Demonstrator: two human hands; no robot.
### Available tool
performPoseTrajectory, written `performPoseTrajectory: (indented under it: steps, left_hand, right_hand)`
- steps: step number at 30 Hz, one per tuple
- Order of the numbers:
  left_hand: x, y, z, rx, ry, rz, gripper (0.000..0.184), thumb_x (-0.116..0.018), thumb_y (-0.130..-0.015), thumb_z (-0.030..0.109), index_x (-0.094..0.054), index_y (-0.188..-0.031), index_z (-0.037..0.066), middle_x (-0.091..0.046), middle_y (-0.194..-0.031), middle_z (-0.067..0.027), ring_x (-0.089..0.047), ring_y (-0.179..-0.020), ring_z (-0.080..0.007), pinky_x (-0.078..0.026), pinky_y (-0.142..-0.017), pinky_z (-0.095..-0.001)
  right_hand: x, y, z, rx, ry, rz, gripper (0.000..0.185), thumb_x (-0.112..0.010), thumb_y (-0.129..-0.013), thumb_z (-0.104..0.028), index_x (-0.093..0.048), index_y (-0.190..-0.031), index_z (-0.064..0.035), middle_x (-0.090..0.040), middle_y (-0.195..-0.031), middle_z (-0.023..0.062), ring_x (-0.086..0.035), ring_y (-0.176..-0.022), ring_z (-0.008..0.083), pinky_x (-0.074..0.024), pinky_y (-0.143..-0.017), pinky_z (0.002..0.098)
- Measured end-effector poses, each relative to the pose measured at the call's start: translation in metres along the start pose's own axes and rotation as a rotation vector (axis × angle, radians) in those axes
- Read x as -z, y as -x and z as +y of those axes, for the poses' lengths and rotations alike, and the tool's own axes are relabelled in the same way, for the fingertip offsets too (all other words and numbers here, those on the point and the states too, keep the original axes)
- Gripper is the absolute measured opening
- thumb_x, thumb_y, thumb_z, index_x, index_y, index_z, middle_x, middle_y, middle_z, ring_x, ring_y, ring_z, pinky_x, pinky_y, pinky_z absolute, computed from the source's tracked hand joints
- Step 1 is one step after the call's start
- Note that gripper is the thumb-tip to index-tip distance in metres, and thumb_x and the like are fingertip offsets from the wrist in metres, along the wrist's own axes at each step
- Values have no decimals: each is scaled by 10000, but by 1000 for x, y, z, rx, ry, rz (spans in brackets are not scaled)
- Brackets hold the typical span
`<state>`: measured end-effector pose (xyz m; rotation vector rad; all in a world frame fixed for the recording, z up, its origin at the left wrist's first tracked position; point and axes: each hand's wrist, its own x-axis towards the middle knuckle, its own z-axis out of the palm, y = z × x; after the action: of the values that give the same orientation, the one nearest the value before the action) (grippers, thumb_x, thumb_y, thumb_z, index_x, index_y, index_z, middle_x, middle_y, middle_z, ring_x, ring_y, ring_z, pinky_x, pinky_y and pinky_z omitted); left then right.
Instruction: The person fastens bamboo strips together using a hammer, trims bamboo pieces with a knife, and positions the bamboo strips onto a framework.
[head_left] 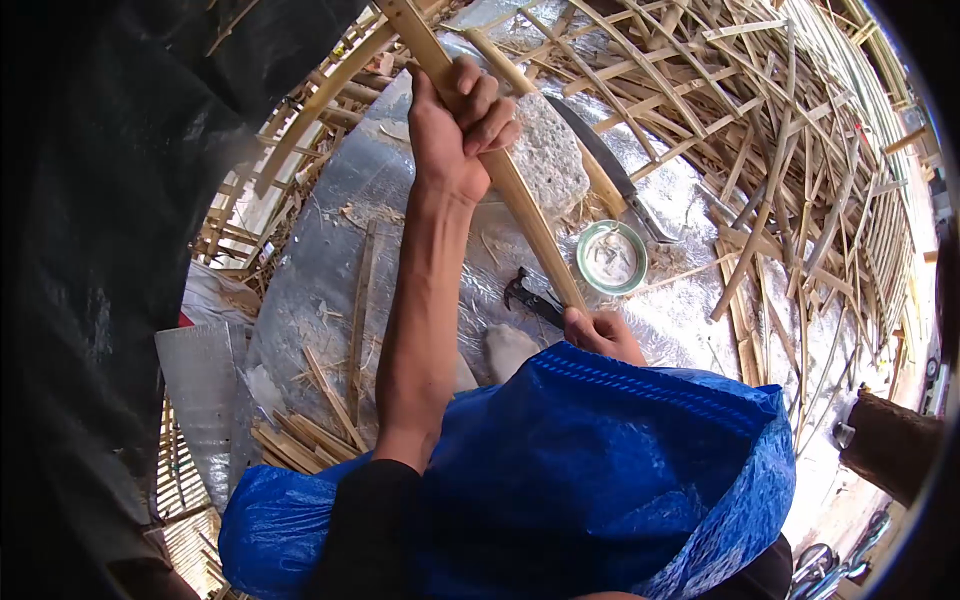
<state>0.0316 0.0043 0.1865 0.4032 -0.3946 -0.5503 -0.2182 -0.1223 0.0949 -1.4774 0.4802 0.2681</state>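
Note:
A long bamboo strip point(530, 222) runs diagonally from the top of the head view down to the lap. My left hand point(458, 128) has its fingers wrapped round the strip's upper part. Near its lower end my right hand point(604, 336) pinches the strip between thumb and fingers; the blue plastic sheet point(600, 450) over the lap hides part of this hand. Just behind the strip sits a rough, pitted stone block point(552, 160). A dark-bladed knife point(598, 150) lies beyond the block. Left of the right hand is a black tool with a clawed head point(532, 296).
A green-rimmed bowl point(612, 258) with pale contents stands right of the strip. Bamboo strips point(770, 130) and woven lattice pile up at the upper right. More cut strips point(310, 440) lie at lower left. A silvery sheet point(340, 220) covers the ground. Dark sheeting point(100, 250) hangs at left.

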Motion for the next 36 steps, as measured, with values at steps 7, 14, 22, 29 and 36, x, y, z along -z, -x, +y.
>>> performPoseTrajectory:
  steps: [7,14,22,29,36]
  left_hand:
    - [-46,-2,-4,110,-210,31,456,-360,-1027,536,-375,-739,183,-226,-519,74,-176,-343,-42,-138,-353,-227]
    - [-56,-8,-16,119,-207,1,427,-378,-1032,508,-402,-759,180,-225,-506,73,-179,-336,-43,-147,-353,-233]
    - [-45,22,-37,368,-532,52,767,-306,-936,723,-525,-1163,24,-650,-980,-163,-687,-924,-309,-517,-801,-400]
    - [-75,30,-63,304,-294,144,555,-453,-982,582,-299,-626,185,-237,-522,69,-212,-408,-56,-148,-371,-227]
    - [-88,28,-61,377,-395,135,420,-543,-992,435,-368,-694,199,-250,-524,96,-212,-413,-36,-171,-377,-224]
  right_hand:
    - [-17,-5,28,0,30,-9,529,-538,-986,-483,-523,-633,-89,-412,-560,-71,-354,-498,50,-269,-460,264]
    - [-8,3,12,92,24,96,508,-528,-990,-476,-528,-677,-76,-436,-570,-52,-383,-501,55,-277,-462,255]
    - [-8,-4,-48,371,-135,257,488,-518,-994,-469,-533,-728,-61,-465,-582,-31,-415,-505,60,-287,-464,245]
    - [-41,-50,-75,587,-325,258,414,-456,-1037,-331,-575,-802,-12,-494,-606,-30,-425,-508,52,-298,-446,239]
    - [-41,-55,-70,583,-308,340,385,-465,-1031,-291,-569,-785,-14,-493,-560,-19,-430,-439,61,-294,-396,247]
